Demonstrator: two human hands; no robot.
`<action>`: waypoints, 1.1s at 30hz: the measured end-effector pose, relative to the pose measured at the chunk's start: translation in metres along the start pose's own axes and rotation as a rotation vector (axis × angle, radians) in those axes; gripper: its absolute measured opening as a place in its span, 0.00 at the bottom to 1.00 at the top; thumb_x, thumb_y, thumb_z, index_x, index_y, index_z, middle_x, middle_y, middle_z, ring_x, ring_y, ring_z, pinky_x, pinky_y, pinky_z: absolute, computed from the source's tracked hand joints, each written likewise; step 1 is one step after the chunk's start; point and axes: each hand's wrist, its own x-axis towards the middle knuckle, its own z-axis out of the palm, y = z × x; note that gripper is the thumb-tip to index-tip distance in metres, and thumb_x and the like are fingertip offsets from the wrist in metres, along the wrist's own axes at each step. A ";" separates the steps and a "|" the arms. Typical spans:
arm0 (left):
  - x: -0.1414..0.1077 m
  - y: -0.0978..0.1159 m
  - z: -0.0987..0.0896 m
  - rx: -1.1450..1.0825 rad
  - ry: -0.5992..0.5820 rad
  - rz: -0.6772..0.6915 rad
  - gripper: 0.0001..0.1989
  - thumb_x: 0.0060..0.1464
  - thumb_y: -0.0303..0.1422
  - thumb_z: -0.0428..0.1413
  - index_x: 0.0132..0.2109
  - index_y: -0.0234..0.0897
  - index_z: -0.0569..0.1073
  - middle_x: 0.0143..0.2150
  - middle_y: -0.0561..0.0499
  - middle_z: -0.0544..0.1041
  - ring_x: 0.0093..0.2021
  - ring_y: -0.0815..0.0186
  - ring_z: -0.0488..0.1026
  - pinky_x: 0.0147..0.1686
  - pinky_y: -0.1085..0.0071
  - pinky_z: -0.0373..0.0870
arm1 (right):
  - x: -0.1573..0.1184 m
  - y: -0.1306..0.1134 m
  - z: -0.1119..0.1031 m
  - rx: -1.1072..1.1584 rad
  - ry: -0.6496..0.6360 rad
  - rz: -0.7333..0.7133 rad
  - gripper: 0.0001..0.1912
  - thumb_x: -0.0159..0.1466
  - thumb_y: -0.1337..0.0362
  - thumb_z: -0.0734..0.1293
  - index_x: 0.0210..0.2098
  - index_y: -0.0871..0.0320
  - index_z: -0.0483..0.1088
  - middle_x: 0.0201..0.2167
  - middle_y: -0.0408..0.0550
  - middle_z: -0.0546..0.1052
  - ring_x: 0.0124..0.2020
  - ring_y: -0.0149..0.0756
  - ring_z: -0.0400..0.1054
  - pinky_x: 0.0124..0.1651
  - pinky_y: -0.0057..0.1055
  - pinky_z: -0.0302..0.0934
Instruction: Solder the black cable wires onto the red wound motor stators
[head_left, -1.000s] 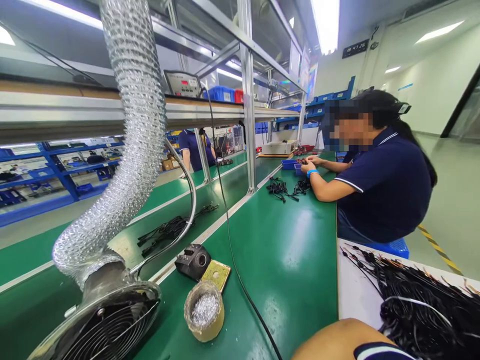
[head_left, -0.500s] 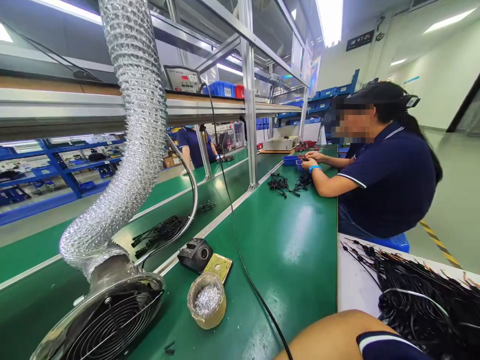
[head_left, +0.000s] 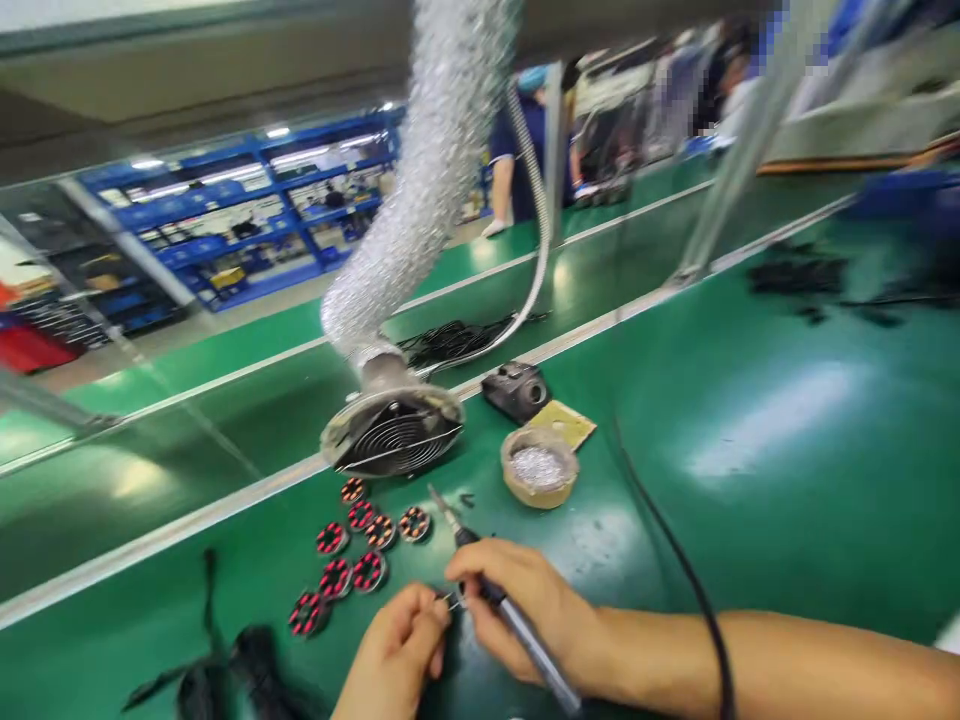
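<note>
My right hand is closed around a soldering iron, whose tip points up and away to the left. Just left of it, my left hand pinches some thin wires; blur hides what they belong to. The fingers of both hands nearly meet over the bench. Beyond my left hand lie several small round motor stators with red or copper windings. A round pot of silvery shavings stands past my right hand, beside a yellow sponge tray and a black iron holder.
A fume extractor hood on a silver duct hangs behind the stators. Black cables lie at the near left. The iron's cord crosses above my right forearm. Across the bench stands another person.
The view has swung left and down. Both my hands, the soldering iron and the stators now show; before, only part of my right arm did. The co-worker on the right has left the view.
</note>
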 end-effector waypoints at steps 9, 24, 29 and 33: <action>-0.010 0.022 0.003 0.064 -0.079 0.045 0.27 0.45 0.60 0.54 0.22 0.41 0.60 0.17 0.61 0.56 0.20 0.72 0.48 0.23 0.73 0.47 | 0.006 -0.007 -0.017 -0.021 -0.049 -0.078 0.14 0.59 0.76 0.59 0.42 0.58 0.68 0.28 0.45 0.75 0.26 0.32 0.68 0.30 0.26 0.64; -0.013 0.028 0.006 0.063 -0.051 0.036 0.26 0.44 0.57 0.56 0.21 0.41 0.60 0.16 0.60 0.58 0.19 0.73 0.49 0.21 0.73 0.47 | 0.025 -0.030 -0.065 -0.051 0.021 -0.109 0.15 0.65 0.69 0.62 0.51 0.55 0.70 0.27 0.44 0.72 0.27 0.34 0.67 0.31 0.30 0.65; -0.014 0.031 0.007 0.066 -0.041 0.006 0.25 0.42 0.57 0.56 0.22 0.41 0.59 0.15 0.62 0.56 0.18 0.74 0.47 0.20 0.74 0.45 | 0.016 -0.045 -0.071 0.064 0.005 0.108 0.12 0.58 0.72 0.62 0.40 0.52 0.69 0.25 0.41 0.73 0.22 0.31 0.65 0.24 0.27 0.60; -0.015 0.030 0.006 0.090 -0.027 0.014 0.23 0.43 0.55 0.56 0.23 0.40 0.61 0.15 0.62 0.57 0.18 0.74 0.47 0.19 0.75 0.45 | 0.004 -0.038 -0.069 0.090 -0.006 0.134 0.11 0.55 0.72 0.60 0.35 0.54 0.69 0.23 0.40 0.71 0.21 0.30 0.63 0.24 0.28 0.57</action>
